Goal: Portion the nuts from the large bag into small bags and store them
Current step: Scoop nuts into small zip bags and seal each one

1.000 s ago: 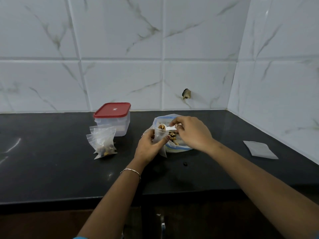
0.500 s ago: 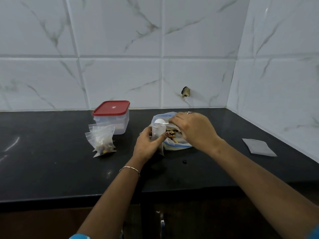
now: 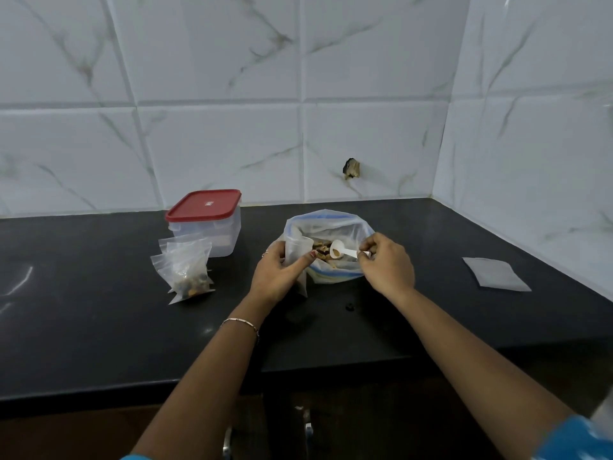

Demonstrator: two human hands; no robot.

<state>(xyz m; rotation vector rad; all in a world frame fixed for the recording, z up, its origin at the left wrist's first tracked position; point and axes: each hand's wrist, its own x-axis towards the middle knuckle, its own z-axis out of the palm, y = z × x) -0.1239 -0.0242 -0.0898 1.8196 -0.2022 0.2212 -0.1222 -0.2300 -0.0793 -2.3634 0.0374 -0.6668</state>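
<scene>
The large clear bag [image 3: 335, 224] with a blue zip edge lies open on the black counter, mixed nuts [image 3: 322, 252] showing inside. My left hand [image 3: 277, 275] grips a small clear bag [image 3: 296, 250] upright at the large bag's left edge. My right hand [image 3: 386, 265] pinches the handle of a white plastic spoon [image 3: 341, 250], whose bowl hovers over the nuts inside the large bag. Filled small bags [image 3: 185, 270] stand to the left.
A clear storage box with a red lid [image 3: 205, 217] stands behind the filled bags. A flat grey-white packet [image 3: 496, 273] lies at the right near the tiled side wall. A small dark crumb [image 3: 349, 306] lies on the black counter [image 3: 99, 327].
My right hand has drawn back to the right, bringing the spoon away from the small bag's mouth and down over the nuts. The left hand keeps holding the small bag.
</scene>
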